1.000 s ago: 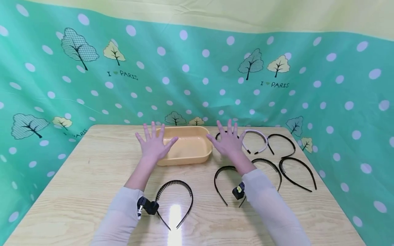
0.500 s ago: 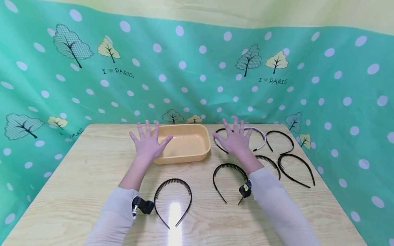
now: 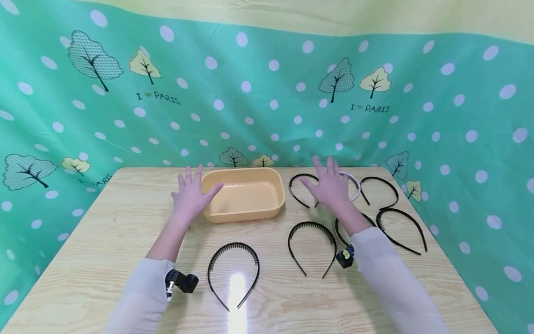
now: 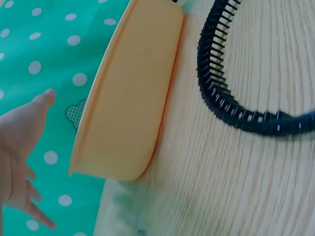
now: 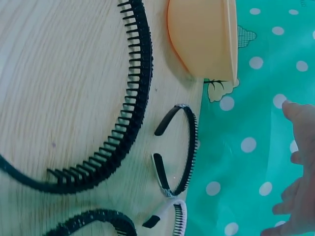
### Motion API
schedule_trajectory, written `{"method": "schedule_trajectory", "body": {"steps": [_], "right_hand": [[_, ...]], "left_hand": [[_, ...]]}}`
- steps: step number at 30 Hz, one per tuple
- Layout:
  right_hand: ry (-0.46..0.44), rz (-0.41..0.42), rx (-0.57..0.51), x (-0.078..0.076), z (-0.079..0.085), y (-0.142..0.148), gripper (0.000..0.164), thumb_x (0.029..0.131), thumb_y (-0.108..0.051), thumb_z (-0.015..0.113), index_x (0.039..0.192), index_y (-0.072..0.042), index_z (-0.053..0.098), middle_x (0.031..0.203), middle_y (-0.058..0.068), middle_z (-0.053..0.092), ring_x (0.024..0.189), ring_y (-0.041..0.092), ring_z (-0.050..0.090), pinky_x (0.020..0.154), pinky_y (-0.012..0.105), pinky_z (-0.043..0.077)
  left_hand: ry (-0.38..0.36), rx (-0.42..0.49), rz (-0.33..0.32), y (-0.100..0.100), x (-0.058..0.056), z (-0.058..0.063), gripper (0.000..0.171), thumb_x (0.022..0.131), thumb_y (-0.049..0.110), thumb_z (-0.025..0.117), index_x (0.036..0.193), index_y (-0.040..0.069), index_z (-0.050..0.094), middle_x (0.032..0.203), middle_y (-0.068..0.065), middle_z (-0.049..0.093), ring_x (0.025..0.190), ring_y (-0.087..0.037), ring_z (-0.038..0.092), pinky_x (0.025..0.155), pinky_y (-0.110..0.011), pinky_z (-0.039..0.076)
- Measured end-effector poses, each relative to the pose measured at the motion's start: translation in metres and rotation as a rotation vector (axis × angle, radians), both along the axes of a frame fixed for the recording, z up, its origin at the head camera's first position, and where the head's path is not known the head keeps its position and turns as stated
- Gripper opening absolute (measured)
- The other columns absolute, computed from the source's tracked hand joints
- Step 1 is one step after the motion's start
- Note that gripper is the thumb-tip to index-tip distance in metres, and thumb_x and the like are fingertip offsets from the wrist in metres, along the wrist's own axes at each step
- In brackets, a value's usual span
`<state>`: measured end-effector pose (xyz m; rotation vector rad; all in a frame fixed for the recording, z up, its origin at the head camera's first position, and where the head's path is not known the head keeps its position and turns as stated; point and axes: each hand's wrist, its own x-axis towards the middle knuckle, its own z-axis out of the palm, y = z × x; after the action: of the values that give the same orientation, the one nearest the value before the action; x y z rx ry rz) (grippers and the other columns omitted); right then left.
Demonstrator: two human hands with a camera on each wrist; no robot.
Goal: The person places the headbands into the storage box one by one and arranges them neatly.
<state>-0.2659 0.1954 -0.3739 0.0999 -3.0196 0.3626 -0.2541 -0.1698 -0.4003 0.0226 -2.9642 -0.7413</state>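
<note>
My left hand (image 3: pixel 190 197) hovers at the left end of a peach plastic basin (image 3: pixel 239 216), fingers spread and holding nothing. In the left wrist view its thumb and fingers stand apart beside the basin wall (image 4: pixel 130 93). My right hand (image 3: pixel 332 188), also spread and holding nothing, is over the toothed headbands at the back right. It partly covers a white headband (image 3: pixel 356 182); a black headband (image 3: pixel 293 191) lies just left of it. Nearer the front are a black headband (image 3: pixel 312 224) right of centre and another black headband (image 3: pixel 234 244) left of centre.
Two black headbands, an upper headband (image 3: pixel 385 182) and a lower headband (image 3: pixel 410 220), lie toward the table's right edge. Under my right forearm another black headband (image 3: pixel 339 232) is partly hidden. A green dotted curtain (image 3: pixel 267 93) hangs behind the wooden table (image 3: pixel 104 241).
Both hands have drawn apart: the left moved left, uncovering more of the basin, and the right moved right across the headbands. The headbands and basin stay in place while the view shifts slightly.
</note>
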Motion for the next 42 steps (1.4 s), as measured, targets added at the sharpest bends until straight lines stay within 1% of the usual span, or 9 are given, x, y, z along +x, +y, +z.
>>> {"method": "schedule_trajectory", "body": {"steps": [4,7,11,15,20,26,32,36,42], "right_hand": [[0.034,0.015,-0.011,-0.001,0.003,0.006,0.082,0.086,-0.07,0.035,0.151,-0.026,0.012,0.153,0.026,0.016,0.136,0.047,0.023,0.102,0.071,0.022],[0.045,0.02,-0.023,0.0,0.007,0.012,0.078,0.088,-0.064,0.043,0.149,-0.021,0.023,0.148,0.025,0.03,0.131,0.046,0.034,0.1,0.069,0.028],[0.021,0.021,-0.058,0.004,0.014,0.021,0.07,0.09,-0.053,0.05,0.144,-0.012,0.033,0.142,0.022,0.04,0.128,0.042,0.039,0.098,0.067,0.031],[0.0,0.035,-0.088,0.007,0.019,0.034,0.064,0.091,-0.047,0.051,0.14,-0.008,0.04,0.138,0.022,0.045,0.124,0.042,0.043,0.095,0.063,0.037],[-0.023,0.081,-0.166,0.008,0.022,0.055,0.059,0.092,-0.042,0.054,0.136,-0.004,0.045,0.136,0.022,0.047,0.121,0.042,0.045,0.096,0.057,0.04],[-0.091,0.128,-0.231,0.01,0.021,0.078,0.054,0.091,-0.035,0.057,0.132,-0.001,0.048,0.133,0.026,0.048,0.12,0.044,0.045,0.098,0.056,0.04],[-0.128,0.147,-0.232,0.015,0.018,0.099,0.052,0.091,-0.033,0.058,0.131,-0.001,0.049,0.129,0.027,0.049,0.115,0.043,0.048,0.091,0.055,0.043],[-0.159,0.148,-0.227,0.02,0.017,0.111,0.054,0.091,-0.035,0.057,0.131,0.0,0.049,0.128,0.028,0.05,0.114,0.044,0.048,0.087,0.055,0.045],[-0.183,0.127,-0.212,0.025,0.011,0.129,0.054,0.091,-0.036,0.057,0.129,0.002,0.05,0.125,0.031,0.051,0.112,0.046,0.049,0.086,0.054,0.046]], "left_hand": [[0.018,0.147,-0.02,-0.012,0.001,-0.003,0.093,0.085,0.064,0.048,0.151,0.011,0.008,0.154,-0.028,0.003,0.137,-0.053,0.01,0.1,-0.073,0.021],[0.018,0.275,-0.034,-0.019,0.002,-0.007,0.091,0.086,0.058,0.053,0.151,0.009,0.01,0.153,-0.028,0.01,0.137,-0.049,0.017,0.106,-0.066,0.021],[-0.009,0.426,-0.037,-0.029,0.004,-0.013,0.089,0.087,0.052,0.057,0.15,0.008,0.013,0.151,-0.028,0.017,0.133,-0.05,0.025,0.106,-0.062,0.029],[-0.049,0.514,-0.046,-0.035,0.007,-0.02,0.088,0.087,0.049,0.059,0.15,0.008,0.014,0.15,-0.029,0.019,0.13,-0.052,0.03,0.103,-0.059,0.035],[-0.091,0.55,-0.058,-0.035,0.01,-0.028,0.086,0.087,0.044,0.061,0.15,0.009,0.015,0.149,-0.03,0.022,0.129,-0.051,0.034,0.102,-0.056,0.038],[-0.135,0.59,-0.064,-0.031,0.011,-0.034,0.084,0.087,0.04,0.063,0.15,0.011,0.015,0.148,-0.028,0.024,0.128,-0.047,0.038,0.098,-0.052,0.044],[-0.124,0.609,-0.09,-0.026,0.011,-0.035,0.082,0.088,0.033,0.062,0.15,0.008,0.014,0.145,-0.029,0.029,0.124,-0.044,0.043,0.094,-0.049,0.048],[-0.118,0.608,-0.101,-0.025,0.011,-0.037,0.082,0.089,0.032,0.062,0.15,0.007,0.013,0.143,-0.029,0.031,0.122,-0.043,0.045,0.092,-0.046,0.05],[-0.135,0.614,-0.073,-0.025,0.009,-0.039,0.081,0.09,0.031,0.06,0.151,0.01,0.011,0.144,-0.028,0.03,0.123,-0.042,0.043,0.095,-0.047,0.048]]}}
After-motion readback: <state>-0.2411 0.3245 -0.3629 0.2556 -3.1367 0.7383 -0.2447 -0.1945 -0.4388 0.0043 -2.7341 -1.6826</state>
